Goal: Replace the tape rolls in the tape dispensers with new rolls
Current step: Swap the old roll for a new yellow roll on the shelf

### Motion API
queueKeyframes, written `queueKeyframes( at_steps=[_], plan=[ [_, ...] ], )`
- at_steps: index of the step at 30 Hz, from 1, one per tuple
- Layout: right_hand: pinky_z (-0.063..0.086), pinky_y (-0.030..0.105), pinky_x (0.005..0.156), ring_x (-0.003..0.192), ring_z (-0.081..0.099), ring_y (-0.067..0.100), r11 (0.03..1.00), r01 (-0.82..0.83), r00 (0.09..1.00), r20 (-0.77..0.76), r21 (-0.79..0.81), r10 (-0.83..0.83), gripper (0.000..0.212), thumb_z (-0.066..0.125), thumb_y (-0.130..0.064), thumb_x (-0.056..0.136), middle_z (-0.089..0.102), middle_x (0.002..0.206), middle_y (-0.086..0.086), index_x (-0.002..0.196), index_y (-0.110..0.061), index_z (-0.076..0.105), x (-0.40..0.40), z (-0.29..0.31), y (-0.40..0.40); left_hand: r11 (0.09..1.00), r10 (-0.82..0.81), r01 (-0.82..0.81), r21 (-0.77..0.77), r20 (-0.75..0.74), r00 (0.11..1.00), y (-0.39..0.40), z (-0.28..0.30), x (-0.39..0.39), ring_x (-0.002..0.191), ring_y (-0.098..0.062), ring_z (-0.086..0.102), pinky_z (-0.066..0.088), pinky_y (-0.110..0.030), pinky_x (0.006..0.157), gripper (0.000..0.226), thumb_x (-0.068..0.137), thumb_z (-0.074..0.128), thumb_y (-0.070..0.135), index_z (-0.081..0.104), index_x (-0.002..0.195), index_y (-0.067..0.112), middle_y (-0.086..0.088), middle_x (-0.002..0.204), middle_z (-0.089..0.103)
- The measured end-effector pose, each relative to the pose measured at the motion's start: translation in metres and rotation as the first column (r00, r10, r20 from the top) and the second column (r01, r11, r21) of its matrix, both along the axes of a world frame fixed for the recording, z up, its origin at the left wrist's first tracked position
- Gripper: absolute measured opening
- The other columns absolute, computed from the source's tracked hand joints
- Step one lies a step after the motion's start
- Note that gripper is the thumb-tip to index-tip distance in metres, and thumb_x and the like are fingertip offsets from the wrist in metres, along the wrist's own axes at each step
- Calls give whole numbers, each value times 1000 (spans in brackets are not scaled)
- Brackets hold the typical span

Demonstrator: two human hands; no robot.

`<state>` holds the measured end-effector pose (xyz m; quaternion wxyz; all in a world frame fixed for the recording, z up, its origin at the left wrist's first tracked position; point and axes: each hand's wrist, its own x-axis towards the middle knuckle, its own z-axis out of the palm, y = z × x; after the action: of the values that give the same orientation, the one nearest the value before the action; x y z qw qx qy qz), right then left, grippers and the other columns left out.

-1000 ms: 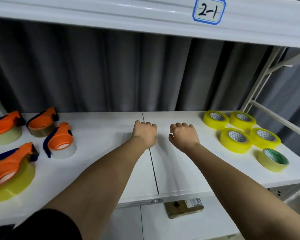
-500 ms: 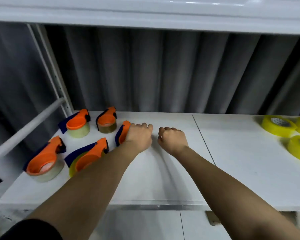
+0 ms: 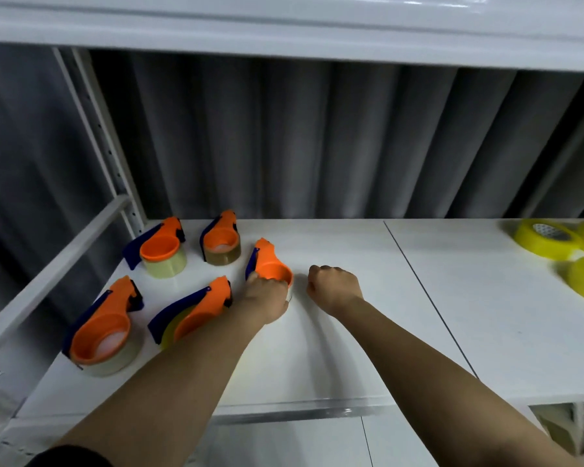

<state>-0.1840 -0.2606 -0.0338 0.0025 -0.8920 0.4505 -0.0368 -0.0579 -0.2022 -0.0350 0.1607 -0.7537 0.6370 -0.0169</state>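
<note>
A storeroom or packing area: white metal shelving [image 3: 317,365], grey curtain [image 3: 317,139] behind, grouped tape dispensers [image 3: 162,247].

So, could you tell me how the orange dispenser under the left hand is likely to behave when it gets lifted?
The dispenser looks like rigid plastic, so it should lift stiffly. It lies flat on the shelf, so it probably won't roll. The left hand grips its ring; the pale roll inside might slip out if tilted.

Left hand [image 3: 265,299] grips the nearest orange tape dispenser [image 3: 271,264] on the white shelf [image 3: 351,348], fingers curled over its round hub. Right hand [image 3: 334,286] sits just beside it, fisted, holding nothing. Four more dispensers [image 3: 162,247] [image 3: 221,239] [image 3: 102,332] [image 3: 196,311] sit to the left. Yellow tape rolls [image 3: 547,239] lie at the far right edge, well apart.
</note>
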Motion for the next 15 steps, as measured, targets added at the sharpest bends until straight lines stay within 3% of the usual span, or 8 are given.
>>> queueKeyframes(
  at_steps=[2, 5, 7, 9, 11, 13, 15],
  plan=[
    [35, 28, 69, 100, 58, 31, 997, 34, 999, -11, 72, -33, 26, 35, -17, 95, 63, 112, 10, 111, -8, 54, -4, 1, -2, 985, 54, -71, -159, -110, 992, -5, -1, -5, 102, -21, 52, 36, -16, 84, 36, 92, 48, 30, 49, 118, 5, -8, 101, 54],
    [40, 28, 72, 98, 60, 28, 949, 136, 987, 44, 285, -154, 29, 35, -24, 97, 63, 113, 7, 118, -14, 53, -12, 0, -10, 940, 45, -155, -304, -340, 940, -6, 4, -15, 104, -26, 56, 40, -28, 78, 28, 96, 45, 25, 52, 119, 10, -10, 116, 58],
    [45, 31, 76, 91, 60, 25, 847, 132, 929, 234, 515, -287, 34, 38, -37, 98, 64, 110, 6, 124, -17, 48, -17, 0, -13, 917, 64, -265, -299, -543, 837, -7, 11, -23, 95, -29, 58, 41, -30, 69, 30, 99, 40, 27, 47, 124, 12, -13, 114, 59],
    [46, 33, 78, 86, 59, 21, 677, -23, 745, 464, 735, -478, 46, 41, -50, 97, 63, 104, 1, 131, -20, 41, -23, 7, -9, 888, 70, -394, -238, -777, 626, -9, 19, -31, 99, -29, 56, 46, -32, 71, 42, 101, 37, 29, 34, 140, 16, -12, 125, 51],
    [49, 31, 79, 89, 60, 17, 536, -247, 587, 565, 807, -580, 47, 40, -55, 96, 59, 104, -3, 134, -27, 37, -29, 17, -1, 856, -3, -481, -190, -932, 361, -9, 24, -42, 112, -26, 50, 47, -32, 86, 50, 101, 37, 27, 22, 148, 21, -7, 138, 41],
    [55, 36, 88, 102, 64, 19, 471, -403, 491, 619, 785, -613, 46, 43, -58, 93, 60, 115, -2, 132, -33, 41, -35, 23, 5, 836, -98, -525, -158, -985, 140, -1, 29, -55, 115, -19, 48, 44, -24, 85, 51, 102, 38, 26, 20, 149, 24, 2, 140, 39],
    [57, 38, 87, 107, 64, 21, 458, -486, 414, 657, 745, -630, 44, 48, -55, 93, 61, 121, 1, 132, -34, 44, -40, 26, 11, 837, -185, -527, -145, -982, -24, 8, 31, -66, 111, -11, 53, 48, -14, 77, 50, 101, 40, 25, 24, 148, 28, 7, 139, 44]
  ],
)
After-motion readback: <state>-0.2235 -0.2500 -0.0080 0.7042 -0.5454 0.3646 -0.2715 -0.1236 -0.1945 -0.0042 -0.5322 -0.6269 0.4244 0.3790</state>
